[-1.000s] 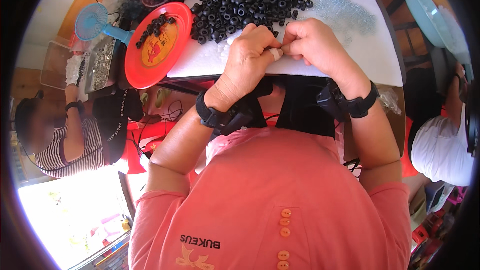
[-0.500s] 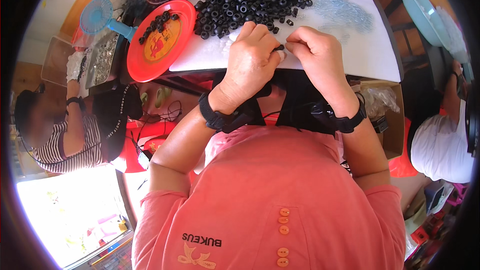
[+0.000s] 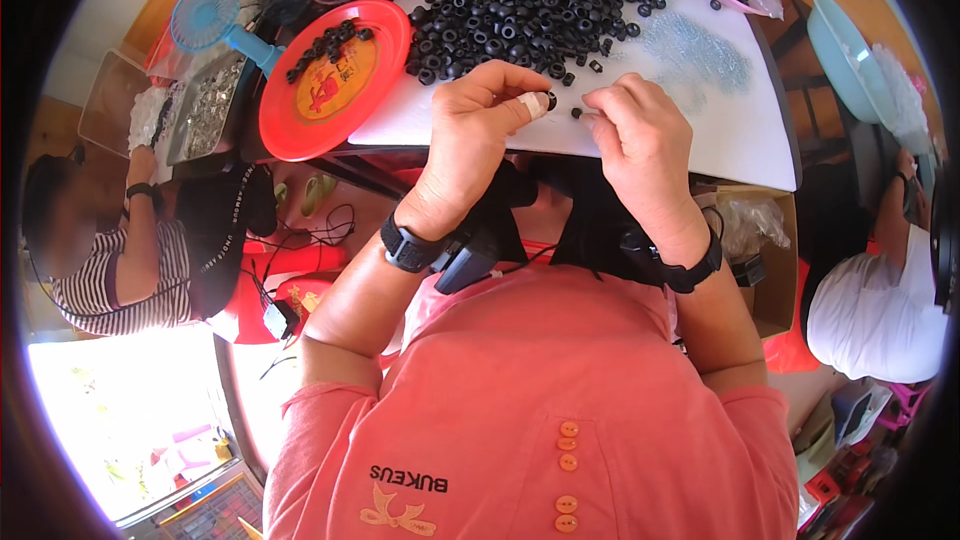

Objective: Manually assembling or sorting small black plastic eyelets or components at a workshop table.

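Left hand (image 3: 472, 115) pinches a black ring (image 3: 552, 100), right hand (image 3: 645, 125) a black piece (image 3: 577, 113), the large ring heap (image 3: 505, 25) ahead seemingly unworked, anything finished unclear.

Left hand (image 3: 478, 125) and right hand (image 3: 645, 130) pinching, apart, in the upper middle of the frame.
The left thumb (image 3: 512, 118) and forefinger meet at their tips, pointing right; the right hand's fingers (image 3: 622, 108) curl toward the left, tips drawn together. The left forearm (image 3: 350, 290) slants up from lower left, the right forearm (image 3: 728, 330) from lower right, elbows bent.
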The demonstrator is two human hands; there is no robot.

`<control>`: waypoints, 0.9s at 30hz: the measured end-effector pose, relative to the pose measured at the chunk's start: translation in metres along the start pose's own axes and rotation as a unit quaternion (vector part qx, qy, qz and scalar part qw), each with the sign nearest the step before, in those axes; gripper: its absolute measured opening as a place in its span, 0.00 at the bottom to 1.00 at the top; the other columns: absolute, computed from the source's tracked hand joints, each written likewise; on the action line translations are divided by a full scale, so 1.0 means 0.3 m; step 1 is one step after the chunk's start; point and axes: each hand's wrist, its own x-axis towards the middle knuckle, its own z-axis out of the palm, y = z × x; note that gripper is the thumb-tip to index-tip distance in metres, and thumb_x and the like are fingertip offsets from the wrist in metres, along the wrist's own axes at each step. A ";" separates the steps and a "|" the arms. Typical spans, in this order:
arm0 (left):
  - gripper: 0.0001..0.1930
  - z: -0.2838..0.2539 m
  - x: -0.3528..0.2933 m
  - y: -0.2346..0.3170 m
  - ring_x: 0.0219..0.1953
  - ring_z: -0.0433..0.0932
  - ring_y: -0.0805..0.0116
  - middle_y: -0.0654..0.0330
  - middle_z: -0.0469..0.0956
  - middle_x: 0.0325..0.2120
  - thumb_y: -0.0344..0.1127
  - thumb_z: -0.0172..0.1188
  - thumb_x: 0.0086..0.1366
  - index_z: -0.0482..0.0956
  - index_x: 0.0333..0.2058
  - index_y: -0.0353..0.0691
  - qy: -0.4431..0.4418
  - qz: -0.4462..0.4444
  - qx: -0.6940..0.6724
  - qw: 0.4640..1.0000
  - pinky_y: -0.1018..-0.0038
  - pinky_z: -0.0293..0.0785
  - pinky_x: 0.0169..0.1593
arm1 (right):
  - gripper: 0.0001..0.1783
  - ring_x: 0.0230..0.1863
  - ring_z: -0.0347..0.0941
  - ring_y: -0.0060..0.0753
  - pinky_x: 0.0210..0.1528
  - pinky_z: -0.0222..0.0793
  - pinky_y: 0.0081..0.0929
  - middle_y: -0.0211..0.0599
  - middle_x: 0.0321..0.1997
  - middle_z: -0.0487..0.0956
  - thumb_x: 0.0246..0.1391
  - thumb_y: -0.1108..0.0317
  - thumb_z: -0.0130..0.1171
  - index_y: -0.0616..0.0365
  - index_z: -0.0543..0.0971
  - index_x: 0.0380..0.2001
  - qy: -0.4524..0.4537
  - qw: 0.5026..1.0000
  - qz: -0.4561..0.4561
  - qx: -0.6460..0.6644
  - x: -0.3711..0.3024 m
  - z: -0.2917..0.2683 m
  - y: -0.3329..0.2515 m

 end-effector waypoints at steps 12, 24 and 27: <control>0.12 -0.041 -0.011 -0.020 0.36 0.78 0.72 0.57 0.82 0.40 0.27 0.56 0.70 0.80 0.49 0.28 -0.079 -0.107 -0.382 0.915 0.77 0.72 0.38 | 0.07 0.38 0.72 0.40 0.39 0.64 0.37 0.36 0.33 0.74 0.42 0.74 0.61 0.57 0.80 0.29 -0.102 0.965 -0.120 -0.210 0.024 0.034 -0.035; 0.15 -0.106 -0.030 -0.039 0.38 0.77 0.67 0.55 0.79 0.38 0.31 0.57 0.71 0.78 0.51 0.27 -0.080 -0.082 -0.368 0.923 0.72 0.73 0.40 | 0.09 0.40 0.73 0.42 0.40 0.65 0.37 0.38 0.35 0.76 0.42 0.77 0.59 0.58 0.80 0.31 -0.118 0.972 -0.130 -0.158 0.036 0.054 -0.013; 0.15 -0.106 -0.032 -0.040 0.37 0.77 0.68 0.54 0.79 0.39 0.30 0.57 0.71 0.77 0.51 0.27 -0.065 -0.094 -0.348 0.930 0.73 0.73 0.41 | 0.09 0.39 0.73 0.41 0.41 0.64 0.38 0.33 0.34 0.77 0.42 0.76 0.62 0.57 0.81 0.31 -0.088 0.981 -0.116 -0.132 0.030 0.054 0.010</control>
